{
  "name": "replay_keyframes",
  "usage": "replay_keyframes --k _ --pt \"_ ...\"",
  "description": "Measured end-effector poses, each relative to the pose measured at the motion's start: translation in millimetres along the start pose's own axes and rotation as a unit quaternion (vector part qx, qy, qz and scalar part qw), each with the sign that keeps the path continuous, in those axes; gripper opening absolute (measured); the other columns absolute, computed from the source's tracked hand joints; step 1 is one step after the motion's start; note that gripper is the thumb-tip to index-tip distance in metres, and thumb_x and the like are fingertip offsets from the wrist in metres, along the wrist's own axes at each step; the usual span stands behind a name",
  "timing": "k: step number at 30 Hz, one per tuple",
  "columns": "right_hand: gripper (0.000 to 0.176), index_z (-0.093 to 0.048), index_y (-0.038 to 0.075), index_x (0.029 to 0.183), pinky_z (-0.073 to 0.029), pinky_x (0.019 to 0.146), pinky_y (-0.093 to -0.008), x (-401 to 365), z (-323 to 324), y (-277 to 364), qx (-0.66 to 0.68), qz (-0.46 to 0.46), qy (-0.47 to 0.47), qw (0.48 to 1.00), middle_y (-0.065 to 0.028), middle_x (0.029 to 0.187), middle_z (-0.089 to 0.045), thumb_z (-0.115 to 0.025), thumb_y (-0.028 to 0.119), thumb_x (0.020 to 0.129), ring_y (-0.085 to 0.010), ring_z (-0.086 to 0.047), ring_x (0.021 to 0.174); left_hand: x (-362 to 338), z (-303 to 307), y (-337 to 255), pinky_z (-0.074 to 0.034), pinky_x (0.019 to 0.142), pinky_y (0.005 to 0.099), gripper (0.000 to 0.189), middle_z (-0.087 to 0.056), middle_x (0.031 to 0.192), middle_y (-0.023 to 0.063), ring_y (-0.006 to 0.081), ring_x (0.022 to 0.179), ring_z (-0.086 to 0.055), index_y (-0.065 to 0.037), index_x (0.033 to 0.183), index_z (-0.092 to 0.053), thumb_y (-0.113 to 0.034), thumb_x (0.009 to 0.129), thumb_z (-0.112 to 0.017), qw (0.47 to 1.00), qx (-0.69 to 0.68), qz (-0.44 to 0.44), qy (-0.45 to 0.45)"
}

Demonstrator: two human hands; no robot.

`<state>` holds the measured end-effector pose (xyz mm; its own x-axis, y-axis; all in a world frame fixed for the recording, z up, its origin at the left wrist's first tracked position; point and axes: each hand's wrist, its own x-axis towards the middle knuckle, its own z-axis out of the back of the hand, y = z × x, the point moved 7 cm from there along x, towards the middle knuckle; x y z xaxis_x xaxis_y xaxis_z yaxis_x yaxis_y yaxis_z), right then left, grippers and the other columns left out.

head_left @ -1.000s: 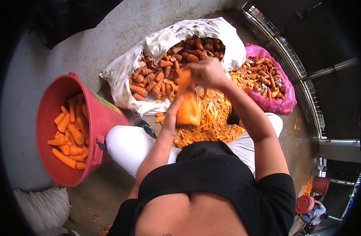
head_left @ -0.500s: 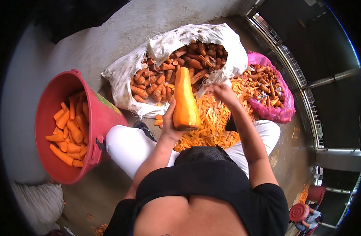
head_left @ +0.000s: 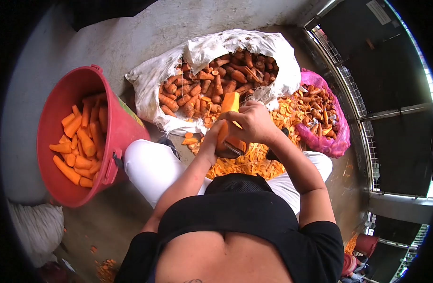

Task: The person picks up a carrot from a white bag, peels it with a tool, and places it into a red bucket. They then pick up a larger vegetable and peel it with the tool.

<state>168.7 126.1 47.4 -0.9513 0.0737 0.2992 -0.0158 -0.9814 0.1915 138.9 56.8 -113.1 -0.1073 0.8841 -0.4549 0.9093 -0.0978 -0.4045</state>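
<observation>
A large, thick carrot (head_left: 230,101) is in my left hand (head_left: 211,145), whose fingers wrap around its left side. Its far end is peeled bright orange, while darker skin shows nearer my body. My right hand (head_left: 254,121) lies across the carrot with its fingers closed. Below that hand, a thin metal edge like the blade of a peeler (head_left: 233,149) rests against the carrot's near end; its handle is hidden. Beneath both hands spreads a heap of orange peelings (head_left: 249,162).
To the left stands a red bucket (head_left: 46,141) holding peeled carrots (head_left: 84,144). Ahead, a torn white sack (head_left: 148,94) spills unpeeled carrots (head_left: 197,92). A pink bag (head_left: 337,146) with carrot pieces sits right of it. Another sack (head_left: 37,231) lies lower left.
My right hand has come from beside the carrot onto it, and the metal blade now shows at its near end. The carrot has turned and sits slightly lower, with darker skin showing.
</observation>
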Motion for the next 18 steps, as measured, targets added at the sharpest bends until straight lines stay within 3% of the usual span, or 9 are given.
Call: replay_keyframes --k 8,9,11,12,14,17,18 --pt "0.020 -0.073 0.021 0.094 -0.047 0.055 -0.0382 14.0 -5.0 -24.9 0.026 -0.002 -0.009 1.000 -0.0028 0.052 -0.057 -0.067 0.022 0.075 -0.0245 -0.060 0.052 -1.1 -14.1 -15.5 -0.056 0.083 0.0331 0.046 -0.064 0.113 0.0091 0.0188 0.097 -0.067 -0.006 0.128 -0.051 -0.041 0.099 -0.049 0.995 0.014 -0.055 0.084" --pt "0.019 -0.073 0.017 0.093 -0.049 0.059 -0.0334 17.0 -0.9 -39.8 -0.016 -0.020 -0.005 1.000 -0.0009 0.060 -0.063 -0.068 0.015 0.075 -0.0188 -0.064 0.057 -6.6 -20.0 -18.4 -0.056 0.082 0.0326 0.045 -0.064 0.113 0.0090 0.0186 0.096 -0.067 -0.006 0.128 -0.052 -0.041 0.099 -0.050 0.993 0.040 -0.061 0.096" --pt "0.018 -0.073 0.014 0.095 -0.052 0.054 -0.0337 14.2 7.7 -83.2 -0.014 -0.079 -0.071 0.994 -0.0015 0.063 -0.065 -0.068 0.015 0.077 -0.0194 -0.065 0.056 -14.7 -24.3 -10.9 -0.055 0.081 0.0314 0.046 -0.064 0.113 0.0090 0.0175 0.095 -0.066 -0.005 0.129 -0.052 -0.040 0.098 -0.051 0.996 0.030 -0.031 0.078" --pt "0.013 -0.071 0.013 0.091 -0.051 0.051 -0.0334 11.9 14.5 -96.9 -0.123 -0.051 -0.114 0.985 -0.0023 0.064 -0.066 -0.067 0.016 0.079 -0.0195 -0.065 0.054 -13.8 -21.5 -7.0 -0.055 0.082 0.0314 0.047 -0.064 0.114 0.0090 0.0173 0.096 -0.066 -0.005 0.130 -0.052 -0.040 0.098 -0.051 0.997 0.021 -0.024 0.074" --pt "0.006 -0.067 0.020 0.083 -0.050 0.055 -0.0333 4.7 39.0 -119.3 -0.321 -0.095 -0.122 0.934 -0.0011 0.056 -0.061 -0.069 0.025 0.082 -0.0169 -0.062 0.052 -7.5 -13.6 5.1 -0.054 0.083 0.0313 0.047 -0.064 0.115 0.0091 0.0170 0.097 -0.065 -0.005 0.131 -0.051 -0.039 0.099 -0.051 0.998 -0.001 -0.008 0.065" --pt "0.015 -0.070 0.027 0.098 -0.047 0.053 -0.0336 -32.0 87.8 -158.9 -0.384 -0.279 -0.268 0.838 -0.0008 0.058 -0.062 -0.067 0.034 0.084 -0.0188 -0.061 0.052 -6.1 -15.7 2.0 -0.052 0.090 0.0324 0.050 -0.062 0.117 0.0113 0.0186 0.104 -0.063 -0.003 0.134 -0.048 -0.039 0.099 -0.050 0.994 -0.054 0.005 0.095" --pt "0.016 -0.070 0.026 0.099 -0.044 0.048 -0.0310 -42.0 92.6 -167.4 -0.421 -0.343 -0.233 0.807 0.0011 0.059 -0.064 -0.061 0.033 0.089 -0.0150 -0.060 0.052 -6.6 -18.9 0.6 -0.051 0.091 0.0328 0.051 -0.062 0.118 0.0118 0.0192 0.106 -0.063 -0.003 0.134 -0.048 -0.040 0.099 -0.051 0.991 -0.075 0.009 0.108"
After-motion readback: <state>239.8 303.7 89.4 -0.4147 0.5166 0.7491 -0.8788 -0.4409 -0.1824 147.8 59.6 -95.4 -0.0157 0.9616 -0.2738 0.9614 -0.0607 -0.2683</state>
